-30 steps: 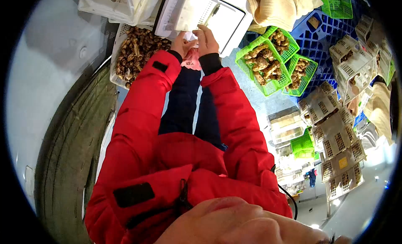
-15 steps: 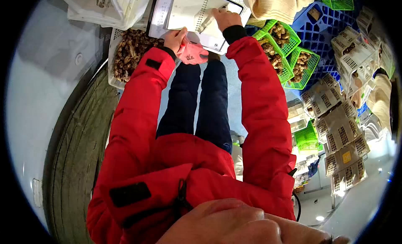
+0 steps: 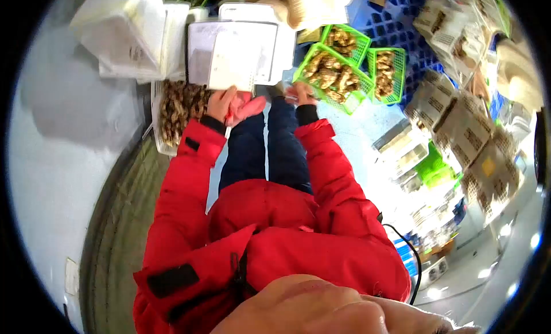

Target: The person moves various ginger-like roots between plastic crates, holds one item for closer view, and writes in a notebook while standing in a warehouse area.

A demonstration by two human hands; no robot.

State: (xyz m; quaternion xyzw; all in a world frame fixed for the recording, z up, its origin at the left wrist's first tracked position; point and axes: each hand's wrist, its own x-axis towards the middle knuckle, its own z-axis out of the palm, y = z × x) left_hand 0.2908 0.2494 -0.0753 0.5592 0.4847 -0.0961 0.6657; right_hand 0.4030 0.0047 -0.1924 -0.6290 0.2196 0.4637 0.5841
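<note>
My left hand (image 3: 220, 104) is closed on a pink glove (image 3: 247, 107), with its fingertips at the lower edge of a pale notebook (image 3: 232, 61). The notebook lies on a white board or tray with a dark rim (image 3: 201, 53). My right hand (image 3: 301, 94) is away from the notebook, above my leg and close to the lower left of a green basket (image 3: 357, 102) of brown, knobbly produce (image 3: 330, 76). Its fingers are smeared by motion, so their grip cannot be made out. No pen can be made out.
White foam boxes (image 3: 129, 38) stand at the upper left, above a white crate (image 3: 156, 119) of dark brown produce. Two more green baskets (image 3: 365, 44) (image 3: 402, 76) lie beside a blue plastic pallet (image 3: 396, 18). Stacked perforated crates (image 3: 459, 130) fill the right side.
My right hand has left the notebook and moved down towards the green basket. My left hand still holds the pink glove. The view has shifted, and the notebook's right-hand page no longer shows.
</note>
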